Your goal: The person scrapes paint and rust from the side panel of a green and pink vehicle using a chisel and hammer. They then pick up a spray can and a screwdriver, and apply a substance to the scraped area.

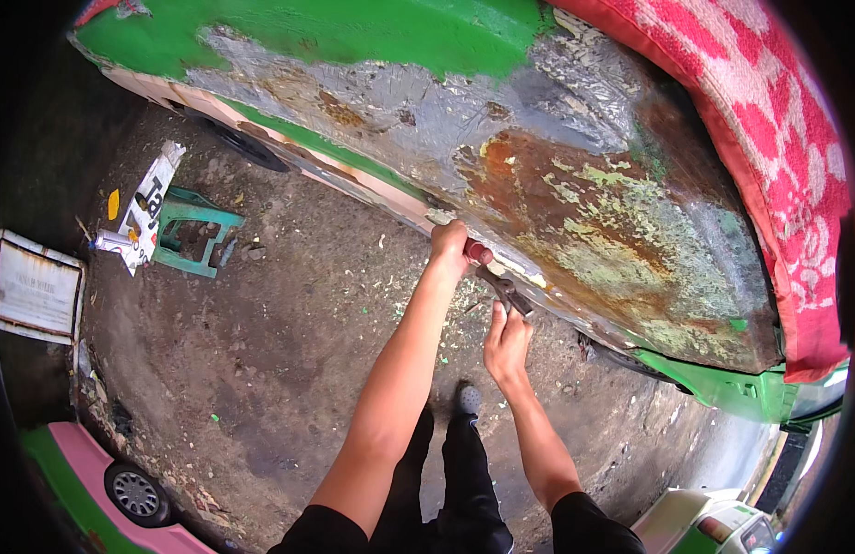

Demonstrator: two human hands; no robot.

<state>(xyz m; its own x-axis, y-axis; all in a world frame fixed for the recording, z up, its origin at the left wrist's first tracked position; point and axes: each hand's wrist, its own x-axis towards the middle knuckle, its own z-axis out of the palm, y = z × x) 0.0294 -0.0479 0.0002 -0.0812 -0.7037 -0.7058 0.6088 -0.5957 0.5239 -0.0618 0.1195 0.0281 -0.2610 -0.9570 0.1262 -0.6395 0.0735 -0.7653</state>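
My left hand [448, 244] is closed around a tool with a red handle [478, 251], whose blade is hidden by the hand and the vehicle's edge. It is at the lower edge of a scraped, rusty vehicle panel [538, 187]. Just below it, my right hand [508, 344] grips a hammer, with its dark metal head [512, 296] upward and one end close to the red handle's butt. Whether the two touch is not clear. Green paint [372, 31] covers the panel's far part, while bare grey metal, rust and flaking pale paint show nearer.
A red and white patterned cloth [760, 131] drapes over the vehicle at right. On the dirt ground [295, 332] stand a green plastic stool [192, 228] and a spray can [113, 241] beside a torn printed sheet [150, 201]. A pink-and-green car [88, 478] is at lower left.
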